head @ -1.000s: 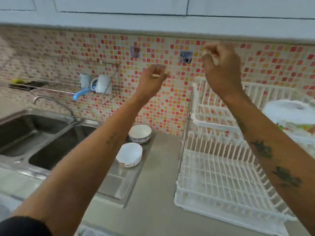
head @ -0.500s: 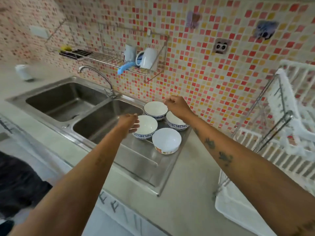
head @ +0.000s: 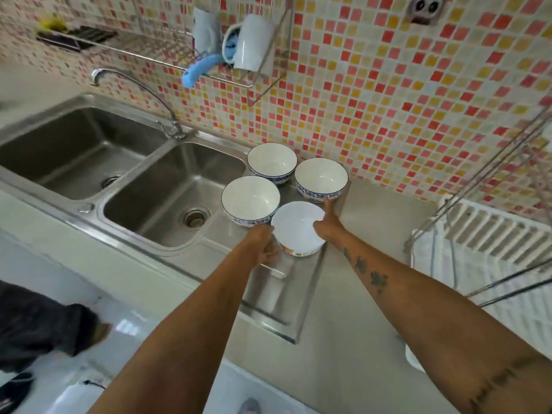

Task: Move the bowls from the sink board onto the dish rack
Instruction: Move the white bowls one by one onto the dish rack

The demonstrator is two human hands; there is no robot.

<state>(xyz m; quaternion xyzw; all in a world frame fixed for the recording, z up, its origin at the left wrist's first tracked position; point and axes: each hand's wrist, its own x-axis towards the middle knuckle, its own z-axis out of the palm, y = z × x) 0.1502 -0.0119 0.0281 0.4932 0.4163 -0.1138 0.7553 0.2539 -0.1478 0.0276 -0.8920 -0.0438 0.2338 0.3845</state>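
Note:
Several bowls stand close together on the steel sink board (head: pixel 268 300), right of the sink. Three have blue patterned sides: one at the back (head: pixel 271 161), one at the right (head: pixel 321 179), one at the left (head: pixel 250 200). The nearest is a plain white bowl (head: pixel 298 227) with an orange band low on its side. My left hand (head: pixel 265 246) is curled against this bowl's left side. My right hand (head: pixel 327 224) presses its right side, one finger stretched up to the base of the right patterned bowl. The white dish rack (head: pixel 493 234) stands at the right edge.
A double steel sink (head: pixel 167 186) with a curved tap (head: pixel 140 97) lies to the left. A wall shelf (head: pixel 155 52) above carries white mugs (head: pixel 254 43) and a blue handle. A grey counter (head: pixel 373 294) runs between the sink board and the rack. A tiled wall stands behind.
The view has dropped and closed in on the bowls. Both hands came down from the air, passed the farther bowls, and now sit on either side of the nearest white bowl.

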